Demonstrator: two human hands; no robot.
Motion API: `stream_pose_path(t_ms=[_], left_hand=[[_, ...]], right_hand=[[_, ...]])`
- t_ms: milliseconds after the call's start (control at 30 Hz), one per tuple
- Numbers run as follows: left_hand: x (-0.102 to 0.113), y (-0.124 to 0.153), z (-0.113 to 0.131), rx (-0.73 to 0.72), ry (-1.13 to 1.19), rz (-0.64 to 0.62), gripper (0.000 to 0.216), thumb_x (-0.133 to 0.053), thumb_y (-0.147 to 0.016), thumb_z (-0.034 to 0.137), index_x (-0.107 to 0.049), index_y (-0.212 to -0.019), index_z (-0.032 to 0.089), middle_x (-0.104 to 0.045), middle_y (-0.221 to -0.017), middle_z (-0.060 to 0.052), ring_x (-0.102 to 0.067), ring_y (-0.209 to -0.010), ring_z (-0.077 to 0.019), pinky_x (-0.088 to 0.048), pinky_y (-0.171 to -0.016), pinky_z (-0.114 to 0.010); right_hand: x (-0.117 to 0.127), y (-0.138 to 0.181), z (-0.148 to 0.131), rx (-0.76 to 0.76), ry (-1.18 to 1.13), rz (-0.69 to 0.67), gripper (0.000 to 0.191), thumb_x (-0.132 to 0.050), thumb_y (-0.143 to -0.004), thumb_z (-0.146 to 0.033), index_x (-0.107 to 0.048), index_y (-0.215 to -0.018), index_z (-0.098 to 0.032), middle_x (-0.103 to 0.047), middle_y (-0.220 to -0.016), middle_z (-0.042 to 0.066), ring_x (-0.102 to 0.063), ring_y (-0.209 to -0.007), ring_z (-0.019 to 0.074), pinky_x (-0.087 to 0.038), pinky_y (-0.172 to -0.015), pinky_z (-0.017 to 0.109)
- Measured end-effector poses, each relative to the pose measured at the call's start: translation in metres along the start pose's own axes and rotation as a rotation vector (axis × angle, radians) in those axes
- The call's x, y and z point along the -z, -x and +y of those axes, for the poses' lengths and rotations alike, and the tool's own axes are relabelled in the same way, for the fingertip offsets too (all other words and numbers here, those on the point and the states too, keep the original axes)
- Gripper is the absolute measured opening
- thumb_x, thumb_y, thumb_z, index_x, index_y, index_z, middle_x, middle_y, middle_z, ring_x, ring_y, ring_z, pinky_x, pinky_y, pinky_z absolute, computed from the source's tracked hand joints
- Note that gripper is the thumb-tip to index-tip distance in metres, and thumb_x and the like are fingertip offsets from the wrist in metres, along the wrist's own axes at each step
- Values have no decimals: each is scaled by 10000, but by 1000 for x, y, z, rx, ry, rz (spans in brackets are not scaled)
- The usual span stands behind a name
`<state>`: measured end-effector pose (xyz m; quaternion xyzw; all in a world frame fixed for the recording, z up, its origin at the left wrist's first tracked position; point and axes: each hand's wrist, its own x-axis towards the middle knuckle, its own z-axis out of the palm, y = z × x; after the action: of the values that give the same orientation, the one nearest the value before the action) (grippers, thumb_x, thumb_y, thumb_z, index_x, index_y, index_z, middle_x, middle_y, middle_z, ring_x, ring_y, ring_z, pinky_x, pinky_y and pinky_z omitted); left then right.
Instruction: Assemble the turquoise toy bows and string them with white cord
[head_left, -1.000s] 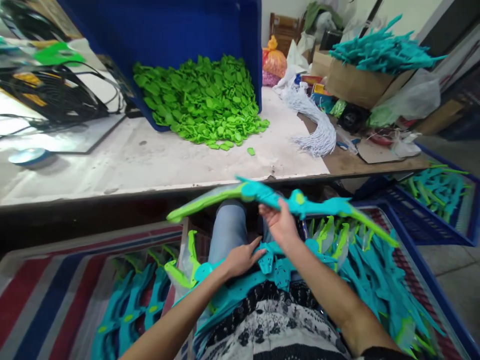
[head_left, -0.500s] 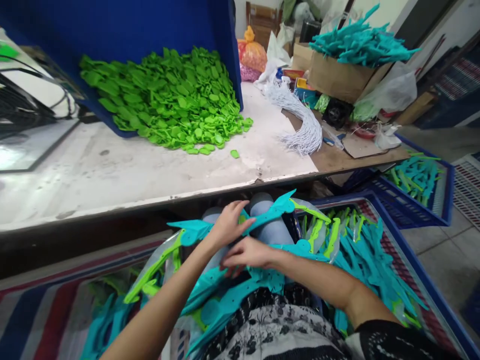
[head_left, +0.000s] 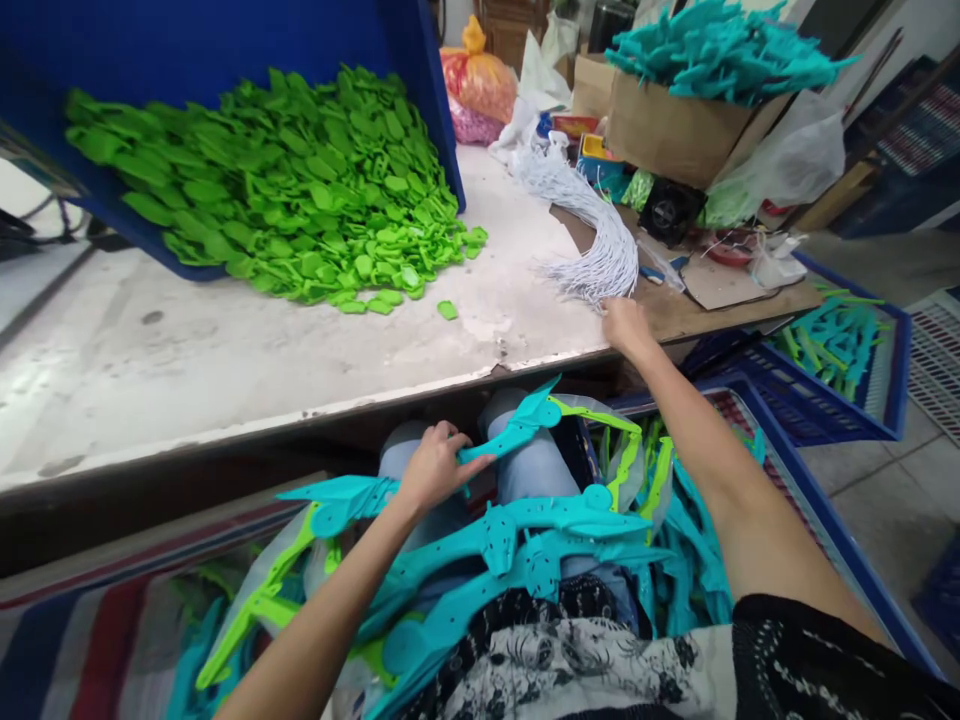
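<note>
My left hand (head_left: 439, 465) is wrapped around the middle of a turquoise toy bow (head_left: 521, 428) with lime-green limbs, held above my knees. At the front edge of the table, my right hand (head_left: 626, 325) is closed at the loose ends of a bundle of white cords (head_left: 600, 225); its fingertips are partly hidden, and how many cords it has cannot be made out. Two more turquoise bow bodies (head_left: 555, 513) lie across my lap, below the held one.
Green plastic pieces (head_left: 315, 190) spill from a tipped blue bin (head_left: 445, 110) onto the table (head_left: 247, 375). A cardboard box (head_left: 675, 130) of turquoise parts stands at the back right. Blue crates (head_left: 757, 400) with more bows are to my right; a striped sheet (head_left: 97, 640) lies at left.
My right hand has left the bow on my lap and reached forward to the cord ends on the table. The left hand has moved slightly left and down, still holding the bow.
</note>
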<state>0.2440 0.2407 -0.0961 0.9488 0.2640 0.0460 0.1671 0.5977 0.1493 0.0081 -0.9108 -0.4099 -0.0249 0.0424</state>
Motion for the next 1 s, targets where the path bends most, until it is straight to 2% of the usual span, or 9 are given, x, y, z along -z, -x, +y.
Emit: stream_pose_path(t_ms=[100, 167, 233, 333, 433, 533, 667, 767, 1000], left_hand=[[3, 2, 3, 13, -49, 126, 491, -550, -845, 588, -739, -916, 141, -611, -956, -167, -580, -925, -317, -501, -805, -426], [6, 3, 18, -21, -23, 252, 435, -555, -866, 517, -722, -992, 135, -623, -1035, -189, -567, -1015, -345, -484, -858, -464], [6, 0, 43, -115, 113, 261, 353, -533, -898, 428, -711, -1021, 151, -648, -1065, -175, -575, -1044, -325, -473, -895, -457], [-8, -16, 92, -203, 485, -60, 261, -545, -892, 355, -721, -973, 181, -704, -973, -117, -636, -929, -260, -501, -855, -383], [-35, -44, 137, 77, 960, -421, 156, -624, -837, 257, -719, -934, 180, -726, -993, -102, -669, -897, -229, -520, -820, -338], [-58, -70, 168, 450, 1463, -629, 124, -698, -781, 163, -694, -903, 139, -730, -936, -109, -686, -823, -196, -537, -785, -323], [-75, -90, 193, 615, 1748, -742, 49, -710, -780, 113, -686, -757, 77, -722, -765, -113, -687, -704, -159, -544, -755, -282], [-79, -93, 203, 672, 1742, -770, 64, -666, -796, 59, -701, -743, 70, -720, -703, -98, -688, -654, -148, -549, -704, -253], [-79, -94, 206, 674, 1753, -786, 94, -641, -817, 57, -708, -753, 63, -732, -717, -111, -695, -627, -146, -567, -653, -233]], right_hand=[[10, 32, 35, 11, -105, -106, 349, -519, -750, -44, -738, -1014, -110, -731, -909, 146, -663, -901, 255, -444, -791, 310], [13, 62, 58, -55, -343, -230, 320, -572, -733, -105, -735, -1008, -115, -699, -735, 67, -632, -717, 183, -443, -686, 263], [13, 96, 72, -142, -668, -404, 301, -625, -730, -213, -718, -996, -107, -632, -624, 8, -530, -548, 110, -399, -555, 220], [9, 145, 77, -99, -1050, -769, 330, -737, -669, -376, -703, -864, -112, -591, -591, -21, -452, -477, 62, -354, -471, 188], [7, 185, 82, 46, -1291, -960, 359, -818, -597, -442, -672, -696, -129, -605, -605, -5, -491, -480, 71, -380, -450, 196], [2, 209, 91, -45, -1505, -626, 391, -842, -570, -480, -637, -633, -153, -610, -611, 2, -484, -448, 76, -369, -410, 210], [-26, 212, 91, -317, -1290, -92, 321, -814, -616, -428, -681, -736, -162, -648, -645, 7, -525, -510, 93, -436, -507, 236], [-53, 206, 82, -341, -1136, 48, 302, -734, -692, -446, -702, -774, -157, -692, -710, 42, -607, -621, 146, -488, -598, 275], [-77, 207, 74, -64, -960, 214, 142, -633, -829, -287, -706, -764, -184, -704, -829, 51, -652, -781, 167, -498, -643, 275]])
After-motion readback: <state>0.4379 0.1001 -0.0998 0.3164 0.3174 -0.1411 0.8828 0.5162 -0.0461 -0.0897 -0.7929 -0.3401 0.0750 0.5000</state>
